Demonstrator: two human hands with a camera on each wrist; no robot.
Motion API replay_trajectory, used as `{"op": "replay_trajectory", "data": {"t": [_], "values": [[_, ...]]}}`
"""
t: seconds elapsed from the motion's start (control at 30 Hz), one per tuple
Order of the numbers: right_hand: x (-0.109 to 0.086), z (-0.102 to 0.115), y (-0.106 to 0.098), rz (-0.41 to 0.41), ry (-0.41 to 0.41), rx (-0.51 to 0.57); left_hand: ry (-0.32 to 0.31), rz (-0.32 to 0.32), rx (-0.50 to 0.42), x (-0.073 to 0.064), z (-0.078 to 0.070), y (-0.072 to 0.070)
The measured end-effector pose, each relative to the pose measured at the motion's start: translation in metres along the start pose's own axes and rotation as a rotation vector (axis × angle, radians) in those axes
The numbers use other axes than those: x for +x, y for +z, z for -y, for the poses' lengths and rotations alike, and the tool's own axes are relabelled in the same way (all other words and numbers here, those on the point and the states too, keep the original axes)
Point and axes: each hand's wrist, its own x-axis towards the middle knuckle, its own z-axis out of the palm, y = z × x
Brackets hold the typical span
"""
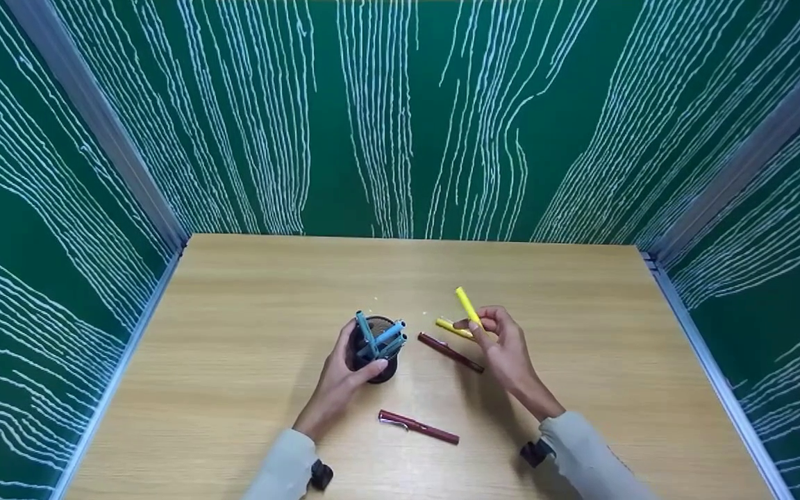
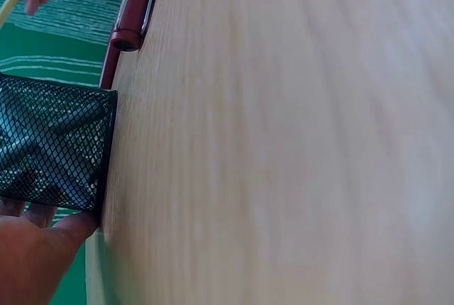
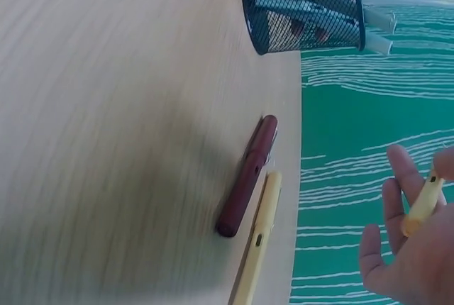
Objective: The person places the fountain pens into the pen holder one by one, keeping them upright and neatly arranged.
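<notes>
My left hand (image 1: 341, 375) grips a black mesh pen cup (image 2: 53, 145) that stands on the table. Several blue and teal pens (image 1: 380, 339) lean inside it, their ends above the rim. To the right, my right hand (image 1: 507, 347) pinches a yellow pen (image 1: 468, 305) between thumb and fingers, above the tabletop. Under that hand a second yellow pen (image 3: 259, 237) lies on the table. Beside it lies a dark red pen (image 3: 248, 177), between the two hands. Nearer the front edge is another dark red pen (image 1: 419, 427), its silver clip showing.
The wooden table (image 1: 233, 278) is bounded by green walls (image 1: 428, 139) with pale wavy lines. Metal posts (image 1: 108, 118) rise at the back corners. A few tiny pale specks lie on the wood behind the cup.
</notes>
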Motion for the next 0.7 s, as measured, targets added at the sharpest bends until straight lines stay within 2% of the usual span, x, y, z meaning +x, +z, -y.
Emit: {"op": "replay_trajectory", "data": {"t": [0.13,0.4,0.57,0.7], "values": [[-0.002,0.005,0.005,0.008,-0.011,0.027,0.005,0.002,0.000,0.000,-0.001,0.000],[0.002,0.012,0.017,-0.037,-0.080,-0.050,0.019,0.008,-0.020,0.000,-0.001,0.000],[0.004,0.017,0.023,-0.025,-0.113,-0.052,0.020,-0.001,-0.017,0.000,-0.001,0.001],[0.005,0.024,0.029,-0.006,-0.104,-0.072,0.010,-0.004,-0.016,-0.001,-0.002,0.001]]}}
